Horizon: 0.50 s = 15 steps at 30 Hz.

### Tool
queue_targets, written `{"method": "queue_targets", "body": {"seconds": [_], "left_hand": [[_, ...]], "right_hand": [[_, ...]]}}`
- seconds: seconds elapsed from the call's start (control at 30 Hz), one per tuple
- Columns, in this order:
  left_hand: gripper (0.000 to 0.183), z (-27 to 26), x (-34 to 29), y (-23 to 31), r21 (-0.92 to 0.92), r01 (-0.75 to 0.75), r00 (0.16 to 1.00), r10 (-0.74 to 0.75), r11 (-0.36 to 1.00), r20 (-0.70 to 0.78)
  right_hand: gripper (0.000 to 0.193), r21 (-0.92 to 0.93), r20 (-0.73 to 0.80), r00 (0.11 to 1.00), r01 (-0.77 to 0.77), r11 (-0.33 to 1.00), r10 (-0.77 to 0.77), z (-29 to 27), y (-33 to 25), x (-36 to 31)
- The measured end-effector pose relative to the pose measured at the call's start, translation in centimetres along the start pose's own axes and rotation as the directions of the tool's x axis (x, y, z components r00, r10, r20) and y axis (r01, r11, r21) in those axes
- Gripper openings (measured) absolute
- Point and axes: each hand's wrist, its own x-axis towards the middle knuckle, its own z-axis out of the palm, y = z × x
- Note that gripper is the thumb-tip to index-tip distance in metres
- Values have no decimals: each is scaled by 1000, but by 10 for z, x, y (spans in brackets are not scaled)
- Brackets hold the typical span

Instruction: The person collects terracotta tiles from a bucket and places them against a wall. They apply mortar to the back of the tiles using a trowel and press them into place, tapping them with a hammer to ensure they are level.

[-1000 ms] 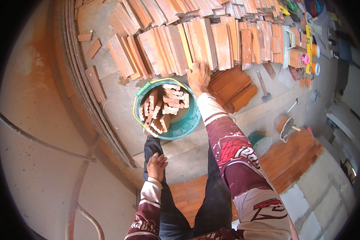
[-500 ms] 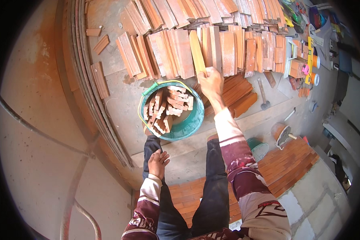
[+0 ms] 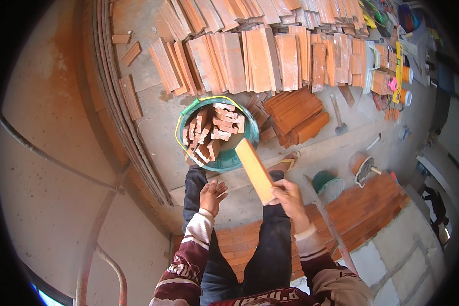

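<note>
We see one long, flat orange clay tile [image 3: 255, 172] held above the floor in front of the legs; the right hand [image 3: 289, 200] has its thumb and fingers closed on the near end. The far end points toward a round green plastic bucket [image 3: 228, 162], and we cannot tell whether it touches the rim. The left hand [image 3: 213, 196], half open with fingers loosely curled, appears to hold nothing. Inside the bucket we note ridged reddish-brown clay tiles [image 3: 224, 122]; beyond it lie long rows of dusty orange-brown clay tiles [image 3: 260, 56], and to its right a stack of darker red-brown clay tiles [image 3: 293, 109]. We judge the step in hand to be the handling of a single tile; the next move would call for a firm hold and care near the rim
</note>
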Motion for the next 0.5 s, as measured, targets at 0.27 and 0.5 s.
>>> {"method": "queue_targets", "body": {"seconds": [0.27,0.5], "left_hand": [[46,17,-1,-11,36,19,1000,-19,999,1],[52,-1,-6,-5,76,16,999,-12,997,-50]], "right_hand": [[37,-34,-63,984,-170,985,168,85,57,134],[34,-140,-168,986,-6,990,-18,118,56,198]]}}
